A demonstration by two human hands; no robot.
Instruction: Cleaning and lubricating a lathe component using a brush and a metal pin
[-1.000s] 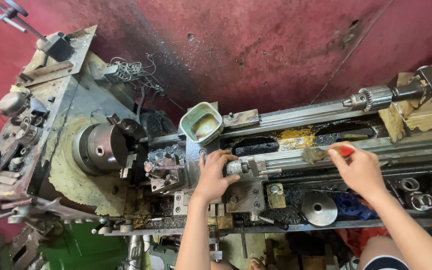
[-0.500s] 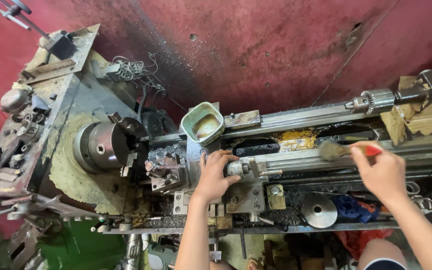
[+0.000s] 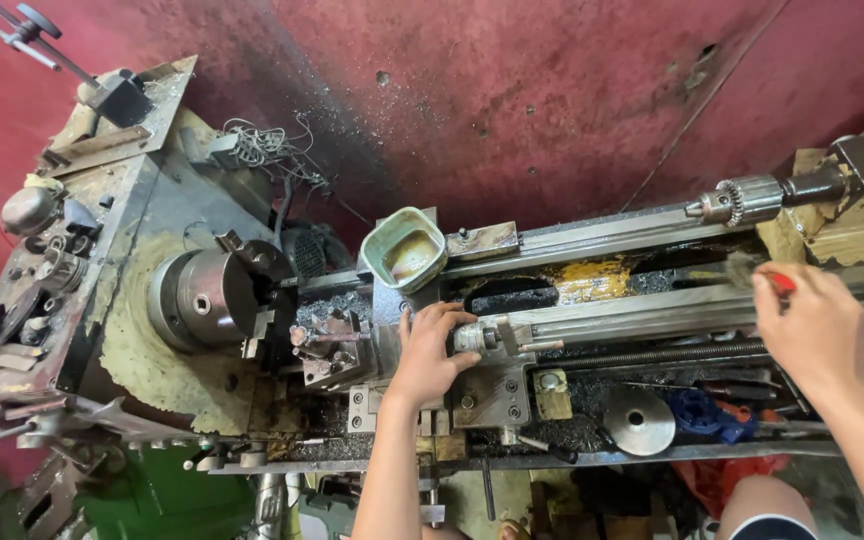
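Sweeping rightward along the lathe bed, right hand is gripping a red-handled brush; left hand is staying clasped on the carriage.

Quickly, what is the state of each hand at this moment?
Left hand: closed around a metal handle on the lathe carriage.
Right hand: closed, holding a red-handled brush over the lathe bed.

Lathe bed, grimy and oil-stained, carrying a green cup, a metal disc, a blue rag and scattered swarf.
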